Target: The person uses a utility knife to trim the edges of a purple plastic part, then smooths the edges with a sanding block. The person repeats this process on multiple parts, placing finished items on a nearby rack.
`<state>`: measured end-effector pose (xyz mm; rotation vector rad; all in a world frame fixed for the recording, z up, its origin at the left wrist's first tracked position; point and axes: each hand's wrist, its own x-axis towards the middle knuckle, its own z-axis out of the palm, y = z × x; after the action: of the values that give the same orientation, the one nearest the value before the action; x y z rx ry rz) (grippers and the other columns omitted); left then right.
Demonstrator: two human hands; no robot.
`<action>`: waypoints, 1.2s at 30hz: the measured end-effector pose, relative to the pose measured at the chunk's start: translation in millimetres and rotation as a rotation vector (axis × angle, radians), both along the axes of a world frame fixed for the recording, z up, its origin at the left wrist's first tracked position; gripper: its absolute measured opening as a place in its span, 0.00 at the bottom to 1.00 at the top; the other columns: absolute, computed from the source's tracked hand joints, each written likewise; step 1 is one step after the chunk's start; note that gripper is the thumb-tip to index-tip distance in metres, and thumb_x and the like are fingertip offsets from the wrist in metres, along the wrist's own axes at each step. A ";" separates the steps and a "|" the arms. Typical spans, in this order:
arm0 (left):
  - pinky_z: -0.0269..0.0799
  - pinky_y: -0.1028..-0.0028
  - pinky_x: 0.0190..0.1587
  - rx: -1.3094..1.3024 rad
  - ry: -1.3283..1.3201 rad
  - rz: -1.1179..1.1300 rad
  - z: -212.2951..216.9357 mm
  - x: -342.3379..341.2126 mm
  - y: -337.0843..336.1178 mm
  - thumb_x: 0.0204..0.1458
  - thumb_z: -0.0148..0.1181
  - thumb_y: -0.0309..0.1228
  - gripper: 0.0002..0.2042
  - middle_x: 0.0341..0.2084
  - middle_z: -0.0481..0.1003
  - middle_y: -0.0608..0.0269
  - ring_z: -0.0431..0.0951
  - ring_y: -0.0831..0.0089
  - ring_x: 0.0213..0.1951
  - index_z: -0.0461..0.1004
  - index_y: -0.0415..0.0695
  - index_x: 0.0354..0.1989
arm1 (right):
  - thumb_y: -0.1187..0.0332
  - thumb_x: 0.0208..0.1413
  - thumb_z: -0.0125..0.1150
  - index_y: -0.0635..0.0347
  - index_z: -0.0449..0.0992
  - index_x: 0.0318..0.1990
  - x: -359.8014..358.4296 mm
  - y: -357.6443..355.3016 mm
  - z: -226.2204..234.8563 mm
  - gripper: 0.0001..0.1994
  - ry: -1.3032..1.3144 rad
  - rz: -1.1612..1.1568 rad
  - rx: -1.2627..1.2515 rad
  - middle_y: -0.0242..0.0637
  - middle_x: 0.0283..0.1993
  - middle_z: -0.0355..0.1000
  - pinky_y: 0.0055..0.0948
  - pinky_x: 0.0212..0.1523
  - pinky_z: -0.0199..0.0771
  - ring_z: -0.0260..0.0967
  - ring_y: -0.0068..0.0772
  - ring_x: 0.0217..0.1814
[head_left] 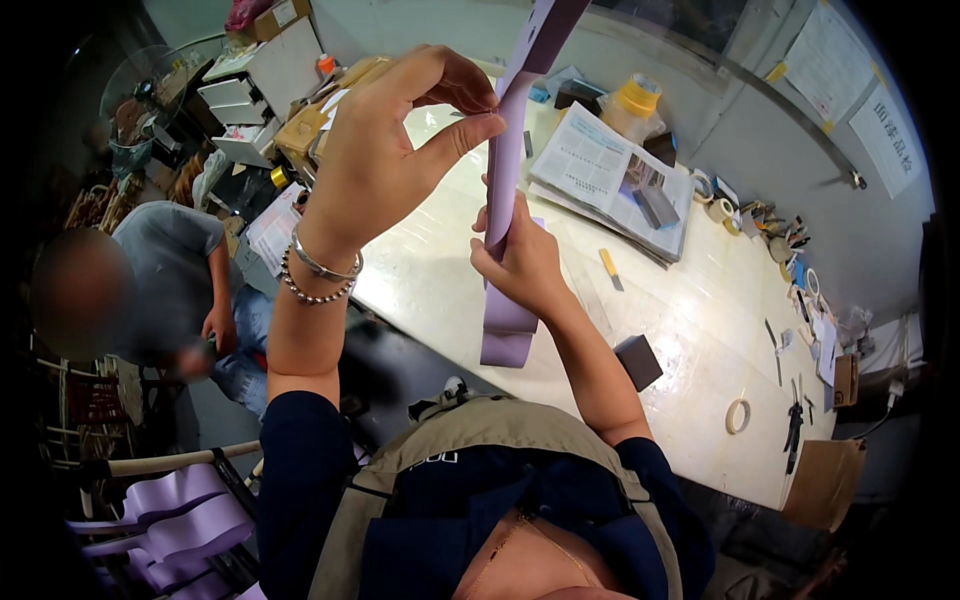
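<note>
A long lilac painted piece [510,130] with a smooth edge stands nearly upright before me, its darker top end reaching the upper rim. My right hand [525,255] is wrapped round its lower part. At the piece's left edge, my left hand [395,140] has thumb and fingertips brought together in a pinch; whatever sits between them is hidden or too small to name. Below my right hand, a wavy lilac part [508,325] shows at the table's near edge; I cannot tell if it belongs to the same piece. A bracelet circles my left wrist.
On the white table [690,350] lie newspapers [610,170], a yellow-handled blade [611,270], a dark block [638,362], a tape roll [738,416] and pliers [794,425]. A person [180,280] sits at left. More lilac parts [180,525] rest on a rack at lower left.
</note>
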<state>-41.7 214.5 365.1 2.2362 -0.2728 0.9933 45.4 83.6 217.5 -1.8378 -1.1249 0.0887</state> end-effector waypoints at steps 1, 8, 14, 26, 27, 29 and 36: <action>0.69 0.77 0.47 0.006 0.030 -0.002 3.4 -1.3 1.3 0.45 0.64 0.22 0.12 0.31 0.73 0.65 0.74 0.77 0.38 0.70 0.36 0.37 | 0.70 0.43 0.57 0.53 0.54 0.61 -0.4 0.9 0.5 0.33 0.003 0.001 0.002 0.28 0.33 0.69 0.27 0.29 0.68 0.69 0.28 0.23; 0.66 0.79 0.48 0.026 0.287 -0.031 25.2 -1.5 15.7 0.46 0.64 0.25 0.10 0.30 0.72 0.69 0.72 0.81 0.37 0.71 0.39 0.34 | 0.70 0.43 0.58 0.54 0.58 0.51 -2.0 6.0 0.1 0.25 -0.012 -0.007 -0.009 0.29 0.32 0.70 0.28 0.28 0.69 0.70 0.30 0.24; 0.69 0.79 0.44 0.033 0.149 0.045 14.0 -3.9 6.8 0.46 0.63 0.22 0.09 0.30 0.72 0.67 0.74 0.79 0.36 0.69 0.37 0.33 | 0.69 0.42 0.58 0.54 0.55 0.55 1.5 7.4 -2.7 0.29 -0.030 -0.020 0.020 0.36 0.28 0.71 0.35 0.27 0.68 0.71 0.39 0.26; 0.70 0.79 0.44 -0.055 -0.019 0.017 -8.3 16.7 17.1 0.48 0.62 0.22 0.11 0.34 0.73 0.62 0.74 0.78 0.38 0.70 0.35 0.39 | 0.67 0.42 0.58 0.55 0.54 0.56 9.3 10.6 3.5 0.31 0.011 -0.029 -0.007 0.41 0.25 0.71 0.38 0.27 0.68 0.71 0.44 0.26; 0.70 0.79 0.44 -0.056 -0.009 0.003 -7.2 17.8 17.7 0.48 0.62 0.23 0.11 0.34 0.73 0.63 0.74 0.78 0.38 0.70 0.35 0.39 | 0.67 0.42 0.58 0.55 0.54 0.56 9.2 10.9 2.9 0.31 0.000 -0.032 0.000 0.41 0.25 0.71 0.38 0.27 0.68 0.71 0.44 0.26; 0.70 0.79 0.44 -0.045 0.019 -0.008 -5.2 18.5 20.1 0.48 0.63 0.23 0.11 0.33 0.73 0.64 0.74 0.79 0.38 0.70 0.36 0.38 | 0.69 0.43 0.57 0.54 0.54 0.58 9.7 10.7 2.6 0.32 -0.002 -0.040 -0.031 0.32 0.30 0.70 0.32 0.29 0.69 0.71 0.36 0.26; 0.67 0.79 0.44 -0.068 0.274 -0.275 14.2 22.8 40.9 0.51 0.59 0.27 0.08 0.31 0.69 0.66 0.70 0.80 0.37 0.69 0.38 0.36 | 0.67 0.42 0.59 0.56 0.53 0.57 7.9 11.3 1.5 0.33 -0.024 -0.023 0.003 0.42 0.27 0.71 0.39 0.28 0.69 0.72 0.45 0.28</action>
<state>-18.9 255.4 379.3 2.1686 -0.4029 0.5371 53.4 94.9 219.0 -1.8535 -1.1197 0.0512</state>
